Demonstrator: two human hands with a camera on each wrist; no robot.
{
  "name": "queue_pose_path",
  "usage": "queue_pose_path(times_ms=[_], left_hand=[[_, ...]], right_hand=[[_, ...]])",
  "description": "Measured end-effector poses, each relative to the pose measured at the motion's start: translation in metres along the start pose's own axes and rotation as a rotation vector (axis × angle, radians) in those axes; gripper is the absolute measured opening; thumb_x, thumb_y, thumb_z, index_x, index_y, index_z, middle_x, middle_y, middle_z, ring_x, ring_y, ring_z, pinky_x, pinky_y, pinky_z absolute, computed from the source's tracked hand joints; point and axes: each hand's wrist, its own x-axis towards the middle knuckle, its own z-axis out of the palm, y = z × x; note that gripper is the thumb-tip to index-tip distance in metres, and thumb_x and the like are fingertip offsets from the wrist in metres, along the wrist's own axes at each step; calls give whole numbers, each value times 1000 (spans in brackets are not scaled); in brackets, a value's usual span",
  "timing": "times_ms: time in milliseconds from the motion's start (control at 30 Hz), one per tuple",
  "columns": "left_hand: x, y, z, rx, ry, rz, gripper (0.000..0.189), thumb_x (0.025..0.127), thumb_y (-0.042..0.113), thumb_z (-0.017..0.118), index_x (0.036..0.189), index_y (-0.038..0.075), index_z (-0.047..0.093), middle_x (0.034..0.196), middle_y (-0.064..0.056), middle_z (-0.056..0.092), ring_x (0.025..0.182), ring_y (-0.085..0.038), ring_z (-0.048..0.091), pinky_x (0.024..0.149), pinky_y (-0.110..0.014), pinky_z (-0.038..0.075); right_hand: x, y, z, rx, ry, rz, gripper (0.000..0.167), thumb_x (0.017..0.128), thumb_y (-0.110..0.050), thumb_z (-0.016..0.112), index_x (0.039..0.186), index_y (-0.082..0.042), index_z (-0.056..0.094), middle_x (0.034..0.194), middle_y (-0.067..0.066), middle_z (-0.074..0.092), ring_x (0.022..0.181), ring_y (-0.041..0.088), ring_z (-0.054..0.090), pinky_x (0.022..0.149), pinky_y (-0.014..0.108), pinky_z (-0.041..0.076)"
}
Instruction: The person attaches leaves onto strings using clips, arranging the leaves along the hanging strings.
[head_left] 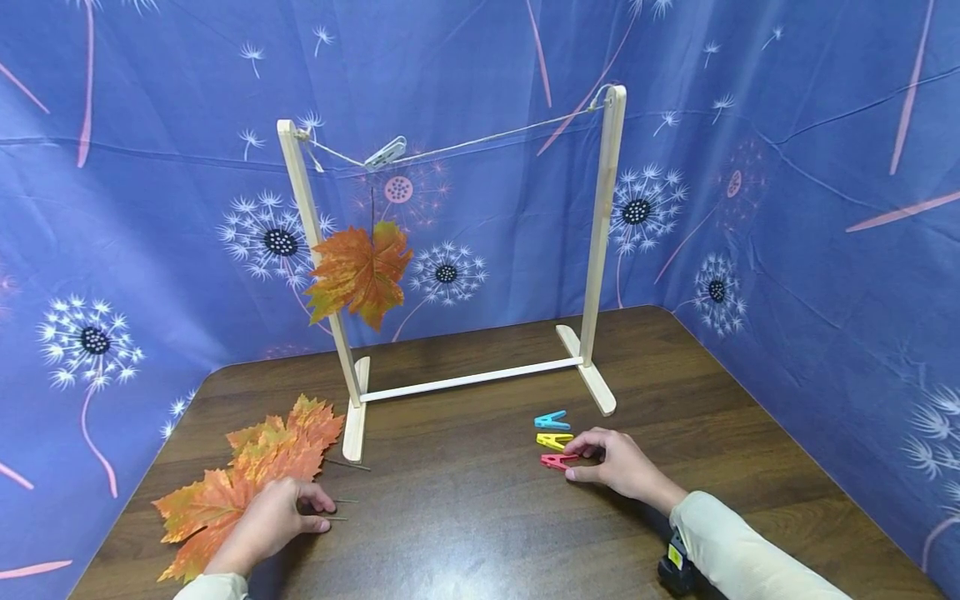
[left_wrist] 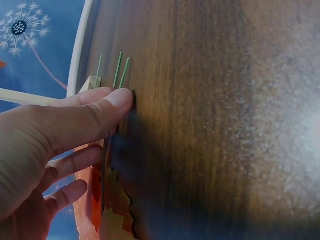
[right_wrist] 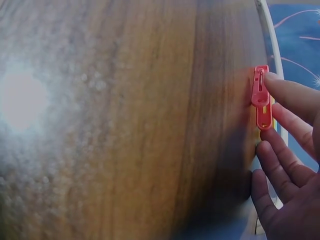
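Note:
My left hand [head_left: 273, 518] is over the orange maple leaves [head_left: 197, 504] at the left, its thumb and index finger pinching at a leaf's stem. Thin green stems [left_wrist: 118, 70] stick out past those fingertips in the left wrist view. At the other side, my right hand [head_left: 618, 468] has thumb and index finger around the handle end of a red clothespin [head_left: 555, 461]. Its thumb tip overlaps the red plastic in the right wrist view. A yellow clothespin [head_left: 553, 442] and a blue one [head_left: 552, 420] lie just behind it.
A wooden frame [head_left: 602, 225] stands at the back with a string [head_left: 495, 136] tied between its posts. One maple leaf [head_left: 362, 271] hangs by its stem from a white clothespin [head_left: 386, 153] on the string. Blue dandelion-print cloth [head_left: 480, 50] surrounds the table [head_left: 442, 467].

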Motion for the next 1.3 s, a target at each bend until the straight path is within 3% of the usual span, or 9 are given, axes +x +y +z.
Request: queue_pose_path(times_ms=[167,567,1000,1300], left_hand=[[1,2,0,35,11,38,16,71,17,89,77,21,74,72,17,64,67,4,57,61,-28,47],[3,5,1,95,33,10,19,72,18,89,70,27,72,72,20,63,67,6,54,60,-28,46],[7,12,-5,98,47,6,20,76,15,85,72,26,69,69,22,62,65,7,54,58,-27,45],[16,18,-14,103,29,10,14,79,14,84,75,22,73,71,19,65,65,4,57,59,-27,47]], right_hand=[[1,-2,1,-38,-9,8,26,77,-21,90,98,-12,76,88,-5,66,82,11,58,72,28,46],[4,-7,6,-141,-1,-24,25,72,-18,93,91,-14,76,85,-7,62,79,10,56,68,27,45],[9,-11,-6,-33,-51,54,19,83,-18,84,98,-10,75,80,-7,66,70,6,57,60,26,45],[11,-12,-12,19,-49,54,20,88,-19,80,103,-8,75,81,-5,66,72,8,58,64,25,46]])
